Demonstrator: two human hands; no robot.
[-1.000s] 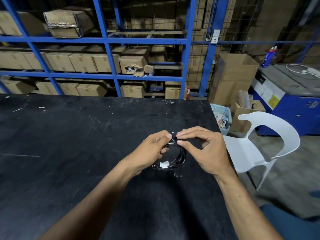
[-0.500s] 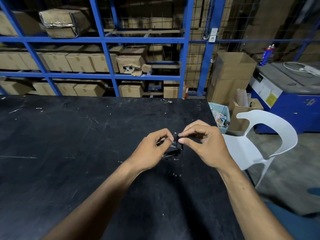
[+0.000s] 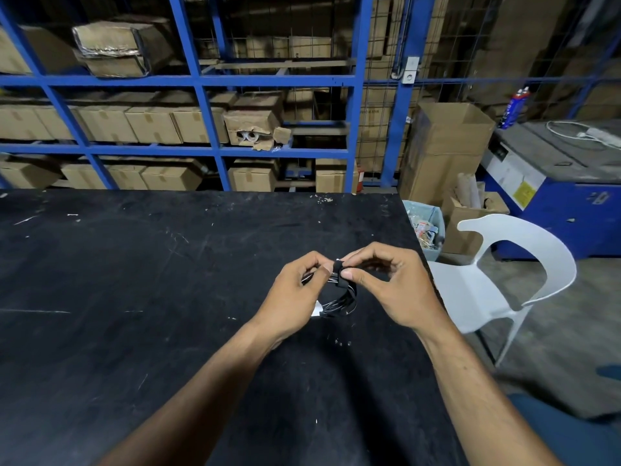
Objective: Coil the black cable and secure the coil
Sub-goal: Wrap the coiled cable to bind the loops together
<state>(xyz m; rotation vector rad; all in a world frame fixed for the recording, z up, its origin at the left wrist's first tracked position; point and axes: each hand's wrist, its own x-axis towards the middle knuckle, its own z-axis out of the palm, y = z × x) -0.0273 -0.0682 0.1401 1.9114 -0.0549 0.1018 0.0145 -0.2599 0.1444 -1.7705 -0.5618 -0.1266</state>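
A small coil of thin black cable (image 3: 342, 302) hangs between my two hands, just above the black table (image 3: 134, 297). A white tag (image 3: 317, 310) shows on its lower left loop. My left hand (image 3: 295, 297) pinches the top of the coil from the left. From the right, my right hand (image 3: 396, 290) holds a short black strap (image 3: 339, 275) against the top of the bundle with thumb and forefinger. The coil's left part is hidden behind my left hand.
The table's right edge runs close to my right wrist. Beyond it stand a white plastic chair (image 3: 497, 284), a bin of scraps (image 3: 425, 230) and cardboard boxes. Blue shelving (image 3: 201, 109) with cartons rises behind the table's far edge.
The coil was tipped up flat half a second ago; now it hangs down open again. Both hands stay pinched at its top, and the black strap now shows there.
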